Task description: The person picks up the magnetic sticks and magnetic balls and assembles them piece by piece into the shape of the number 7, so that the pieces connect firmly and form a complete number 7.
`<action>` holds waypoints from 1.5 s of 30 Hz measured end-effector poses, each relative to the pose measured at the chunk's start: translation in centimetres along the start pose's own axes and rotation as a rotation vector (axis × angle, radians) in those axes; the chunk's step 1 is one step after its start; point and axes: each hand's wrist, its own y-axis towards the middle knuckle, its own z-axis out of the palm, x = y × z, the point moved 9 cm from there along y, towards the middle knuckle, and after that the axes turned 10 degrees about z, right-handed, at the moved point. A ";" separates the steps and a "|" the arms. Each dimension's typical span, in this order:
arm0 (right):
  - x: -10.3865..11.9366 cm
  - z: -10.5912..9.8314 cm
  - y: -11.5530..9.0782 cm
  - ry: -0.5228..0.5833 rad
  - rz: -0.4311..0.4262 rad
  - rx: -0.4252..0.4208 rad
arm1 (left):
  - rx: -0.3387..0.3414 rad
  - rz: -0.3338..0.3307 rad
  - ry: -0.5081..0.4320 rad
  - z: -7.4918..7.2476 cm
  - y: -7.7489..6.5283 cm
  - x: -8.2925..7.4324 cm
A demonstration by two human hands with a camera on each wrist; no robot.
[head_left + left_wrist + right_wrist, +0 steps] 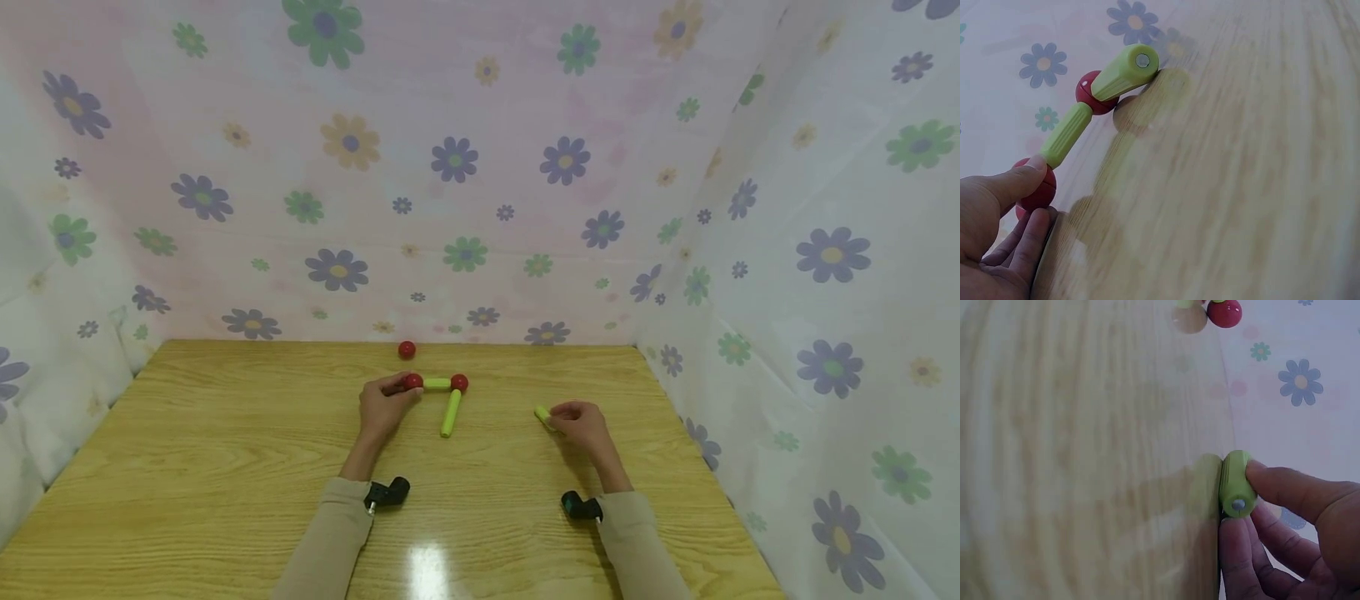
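My left hand (384, 410) pinches a red ball (413, 382) between thumb and fingers. A short green rod (437, 384) joins that ball to a second red ball (459, 382). From the second ball a longer green rod (451, 414) points toward me; its free end, seen in the left wrist view, has a round metal tip (1142, 60). Off to the right, my right hand (585, 427) holds a separate green rod (1238, 484) between thumb and fingers, low at the tabletop. A silvery tip shows on that rod's near end in the right wrist view.
A loose red ball (407, 350) lies near the table's back edge, behind the left hand. The wooden table (225, 467) meets a flowered cloth (405, 242) at the back, with more cloth along both sides. Black wrist devices (390, 492) sit at both cuffs.
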 end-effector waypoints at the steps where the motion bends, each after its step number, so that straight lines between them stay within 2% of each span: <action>1: -0.1 0.1 0.0 -0.010 0.007 -0.004 | 0.001 0.001 0.005 0.0 0.0 0.0; 6: -0.4 0.7 -0.1 -0.030 0.052 0.013 | 0.009 -0.009 0.003 0.0 -0.1 0.0; 17: 0.3 1.8 -0.9 -0.084 0.059 0.008 | 0.009 -0.017 0.003 0.0 -0.1 -0.1; 25: 1.3 3.2 -1.9 -0.048 0.034 0.054 | 0.010 -0.009 -0.002 0.0 0.0 0.0; 34: 1.7 4.6 -2.9 -0.065 0.000 0.103 | 0.018 -0.013 0.008 0.1 -0.1 0.1; 41: 1.7 5.3 -3.3 -0.016 0.035 0.135 | 0.017 -0.022 0.003 0.0 -0.2 0.1; 45: 2.0 5.7 -3.7 -0.012 0.020 0.144 | 0.015 -0.015 -0.005 0.0 -0.2 0.1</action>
